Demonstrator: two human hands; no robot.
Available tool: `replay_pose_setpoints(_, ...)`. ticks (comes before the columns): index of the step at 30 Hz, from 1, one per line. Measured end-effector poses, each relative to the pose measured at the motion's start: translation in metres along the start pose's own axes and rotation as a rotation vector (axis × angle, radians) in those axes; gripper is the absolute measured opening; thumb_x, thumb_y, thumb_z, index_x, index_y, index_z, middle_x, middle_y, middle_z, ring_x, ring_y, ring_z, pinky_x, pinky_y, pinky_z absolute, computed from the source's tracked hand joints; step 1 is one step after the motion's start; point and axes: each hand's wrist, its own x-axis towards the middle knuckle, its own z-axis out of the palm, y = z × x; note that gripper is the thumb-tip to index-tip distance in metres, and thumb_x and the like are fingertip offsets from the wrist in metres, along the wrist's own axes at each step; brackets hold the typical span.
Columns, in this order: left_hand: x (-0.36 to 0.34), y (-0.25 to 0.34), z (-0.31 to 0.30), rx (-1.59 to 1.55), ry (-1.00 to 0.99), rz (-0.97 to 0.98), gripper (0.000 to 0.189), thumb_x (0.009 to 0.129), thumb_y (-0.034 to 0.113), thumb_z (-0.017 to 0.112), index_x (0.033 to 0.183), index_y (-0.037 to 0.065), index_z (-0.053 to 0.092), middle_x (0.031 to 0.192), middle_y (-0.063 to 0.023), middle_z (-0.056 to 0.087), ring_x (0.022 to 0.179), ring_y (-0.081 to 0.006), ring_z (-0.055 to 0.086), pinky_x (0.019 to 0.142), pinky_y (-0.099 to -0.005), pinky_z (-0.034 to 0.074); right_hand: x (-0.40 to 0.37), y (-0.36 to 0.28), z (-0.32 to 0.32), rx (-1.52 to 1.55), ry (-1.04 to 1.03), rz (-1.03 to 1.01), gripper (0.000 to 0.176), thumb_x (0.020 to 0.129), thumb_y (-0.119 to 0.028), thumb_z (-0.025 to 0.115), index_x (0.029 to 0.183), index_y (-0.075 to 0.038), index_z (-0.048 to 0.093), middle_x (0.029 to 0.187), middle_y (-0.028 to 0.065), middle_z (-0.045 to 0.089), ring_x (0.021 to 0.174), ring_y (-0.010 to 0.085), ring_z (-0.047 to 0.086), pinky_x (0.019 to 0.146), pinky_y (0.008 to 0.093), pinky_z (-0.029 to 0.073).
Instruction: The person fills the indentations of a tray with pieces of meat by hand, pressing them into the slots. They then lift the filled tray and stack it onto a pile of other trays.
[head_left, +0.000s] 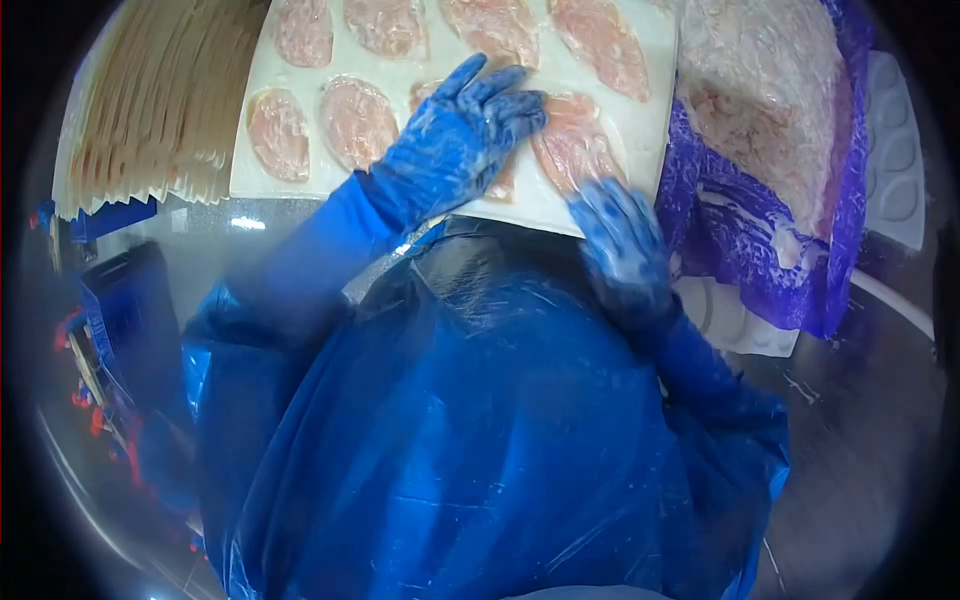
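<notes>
On the grey tabletop (860, 420), the purple plastic bag of raw chicken (740, 230) sits beside the white flat sheet (640, 130), within reach; my left hand (460, 140) lies flat, grip open, steadying a pale pink fillet (503, 183); my blurred right hand (620, 240) touches the neighbouring fillet (570, 145), grip unclear

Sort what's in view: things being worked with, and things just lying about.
Worked with: left hand, flat on one of the fillets; right hand, blurred, beside another; white sheet under them.
Lying about, untouched: stack of sheets; bag of raw meat; moulded tray.
</notes>
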Motion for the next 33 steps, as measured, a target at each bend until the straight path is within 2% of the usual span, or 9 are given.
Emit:
replay_pose_setpoints(5,0.012,0.040,0.026,-0.315,-0.008,0.046,0.066,0.099,0.030,0.054,0.159,0.014,0.030,0.164,-0.0083,0.029,0.153,-0.0255,0.021,0.127,-0.0434,0.011,-0.011,-0.017,-0.005,-0.014,-0.030,0.126,0.057,0.089,-0.014,0.065,0.144,-0.004,0.051,0.150,0.0149,0.048,0.142,0.0333,0.041,0.118,0.0494,0.030)
replay_pose_setpoints(9,0.011,0.045,0.017,-0.036,-0.019,-0.154,0.074,0.099,0.042,0.055,0.159,0.010,0.025,0.166,-0.0116,0.022,0.154,-0.0277,0.019,0.126,-0.0451,0.014,0.009,-0.015,0.007,-0.015,-0.044,0.134,0.059,0.091,-0.020,0.063,0.145,-0.004,0.049,0.152,0.0143,0.046,0.144,0.0339,0.038,0.120,0.0499,0.027)
replay_pose_setpoints(13,-0.019,0.082,0.009,-0.265,-0.065,-0.171,0.087,0.093,0.048,0.060,0.159,0.005,0.023,0.165,-0.0184,0.022,0.154,-0.0330,0.018,0.126,-0.0475,0.010,-0.018,-0.010,0.005,-0.012,-0.086,0.119,0.060,0.092,-0.022,0.062,0.148,-0.005,0.047,0.153,0.0152,0.045,0.147,0.0343,0.034,0.121,0.0510,0.024)
replay_pose_setpoints(18,-0.002,0.065,-0.008,-0.186,0.068,-0.176,0.083,0.094,0.043,0.060,0.158,0.003,0.025,0.164,-0.0198,0.024,0.154,-0.0338,0.019,0.125,-0.0486,0.010,0.014,-0.012,-0.010,-0.007,0.020,0.272,0.065,0.092,-0.027,0.059,0.151,-0.005,0.043,0.158,0.0172,0.038,0.150,0.0353,0.028,0.121,0.0537,0.021)
replay_pose_setpoints(20,0.005,0.057,0.007,-0.279,0.086,-0.108,0.080,0.095,0.041,0.059,0.157,0.002,0.028,0.162,-0.0208,0.027,0.153,-0.0343,0.021,0.125,-0.0490,0.012,0.016,-0.006,0.005,-0.140,-0.080,0.131,0.068,0.091,-0.029,0.059,0.152,-0.003,0.040,0.159,0.0194,0.035,0.151,0.0358,0.026,0.121,0.0533,0.019)
replay_pose_setpoints(22,0.005,0.053,0.015,-0.235,0.107,-0.110,0.078,0.096,0.042,0.058,0.155,0.001,0.031,0.161,-0.0216,0.029,0.152,-0.0349,0.022,0.125,-0.0491,0.014,0.009,0.001,-0.001,0.111,-0.048,0.168,0.069,0.091,-0.030,0.060,0.151,-0.001,0.040,0.159,0.0198,0.035,0.150,0.0359,0.027,0.121,0.0527,0.020)
replay_pose_setpoints(27,0.026,0.047,0.038,-0.154,0.268,-0.152,0.073,0.097,0.044,0.057,0.152,-0.001,0.037,0.159,-0.0221,0.032,0.151,-0.0346,0.026,0.123,-0.0486,0.018,0.045,0.001,0.010,-0.201,-0.087,0.199,0.065,0.095,-0.019,0.059,0.153,-0.002,0.036,0.158,0.0221,0.035,0.148,0.0353,0.031,0.123,0.0466,0.018)
replay_pose_setpoints(30,0.016,0.038,0.034,-0.307,0.321,-0.192,0.074,0.095,0.045,0.060,0.152,0.003,0.038,0.159,-0.0199,0.033,0.150,-0.0340,0.028,0.122,-0.0489,0.020,0.044,0.026,0.010,0.448,0.155,0.178,0.062,0.096,-0.013,0.057,0.153,-0.001,0.036,0.159,0.0199,0.035,0.148,0.0317,0.032,0.122,0.0412,0.023)
replay_pose_setpoints(33,-0.028,0.012,-0.014,-0.298,0.448,-0.313,0.074,0.097,0.048,0.058,0.152,0.004,0.037,0.159,-0.0195,0.034,0.150,-0.0347,0.027,0.123,-0.0535,0.015,0.074,0.008,0.010,0.228,-0.071,0.108,0.064,0.093,-0.017,0.062,0.150,0.001,0.040,0.158,0.0189,0.038,0.147,0.0388,0.031,0.123,0.0479,0.020)
